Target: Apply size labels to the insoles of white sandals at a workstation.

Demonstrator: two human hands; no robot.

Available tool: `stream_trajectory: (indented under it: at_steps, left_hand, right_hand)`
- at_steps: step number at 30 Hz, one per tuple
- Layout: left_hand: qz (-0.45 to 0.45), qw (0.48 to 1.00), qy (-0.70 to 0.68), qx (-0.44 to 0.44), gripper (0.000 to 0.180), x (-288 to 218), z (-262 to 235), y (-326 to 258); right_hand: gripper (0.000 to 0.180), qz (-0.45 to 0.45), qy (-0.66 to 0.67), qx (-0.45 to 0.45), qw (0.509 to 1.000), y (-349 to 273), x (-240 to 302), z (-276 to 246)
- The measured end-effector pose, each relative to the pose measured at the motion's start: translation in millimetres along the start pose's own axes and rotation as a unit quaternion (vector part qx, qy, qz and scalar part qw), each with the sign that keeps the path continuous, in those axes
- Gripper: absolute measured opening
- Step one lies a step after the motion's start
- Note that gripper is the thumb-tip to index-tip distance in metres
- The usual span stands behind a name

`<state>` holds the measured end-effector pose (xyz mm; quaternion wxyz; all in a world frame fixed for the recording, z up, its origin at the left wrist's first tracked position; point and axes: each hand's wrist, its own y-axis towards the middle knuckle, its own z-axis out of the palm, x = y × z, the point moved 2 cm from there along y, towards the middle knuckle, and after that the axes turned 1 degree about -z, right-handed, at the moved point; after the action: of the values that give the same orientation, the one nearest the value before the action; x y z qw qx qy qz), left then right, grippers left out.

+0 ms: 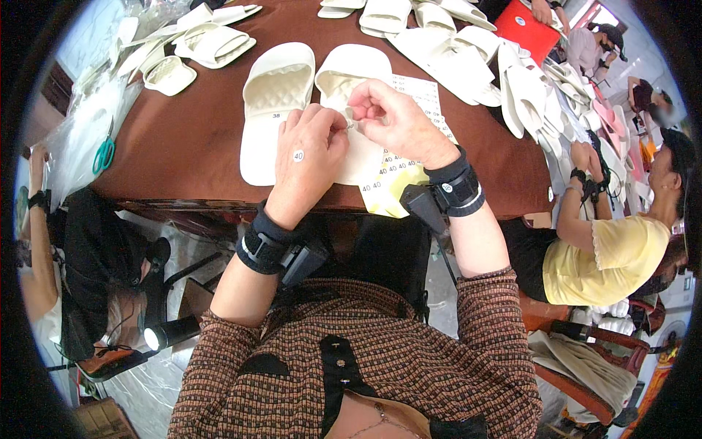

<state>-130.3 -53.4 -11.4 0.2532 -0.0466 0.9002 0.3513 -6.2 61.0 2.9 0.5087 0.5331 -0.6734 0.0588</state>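
Observation:
Two white slide slippers lie side by side on the brown table, toes away from me: a left slipper (257, 150) with a small printed label on its insole, and a right slipper (352, 61). Over the right slipper's insole, my left hand (311, 154) is closed with its fingers curled inward; a round white sticker is on its back. Close beside it, my right hand (401, 123) is bent with thumb and fingertips pinched. Whatever lies between the fingertips is too small to make out. Beneath my right wrist is a white sticker sheet (425, 91) with a yellowish lower part.
White slippers (216, 44) are piled at the far left, with more slippers (446, 62) at the far right. Green-handled scissors (104, 155) lie by clear plastic at the left edge. A person in yellow (610, 256) sits at right; another person's arm (40, 241) shows at left.

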Motion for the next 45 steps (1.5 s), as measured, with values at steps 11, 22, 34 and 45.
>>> stream_trajectory:
  at_steps: [11, 22, 34, 45]
  left_hand:
    - [0.007, 1.000, -0.010, 0.006, 0.005, -0.1, -0.6, -0.5]
    - [-0.002, 1.000, -0.013, 0.003, 0.012, -1.1, -2.5, -1.7]
    - [0.093, 0.995, 0.022, -0.026, 0.018, -3.1, -0.6, -9.7]
    - [0.118, 0.993, 0.031, 0.005, 0.017, -5.4, -7.5, -8.4]
  right_hand:
    - [0.022, -0.023, -0.025, 0.015, 0.999, -0.1, 4.4, 2.1]
    - [0.026, 0.055, -0.003, 0.052, 0.997, -2.7, 3.5, -4.2]
    - [0.016, 0.054, -0.075, 0.078, 0.993, -2.9, 2.0, -5.5]
    - [0.014, 0.036, -0.013, 0.019, 0.999, -3.8, 4.2, -8.7]
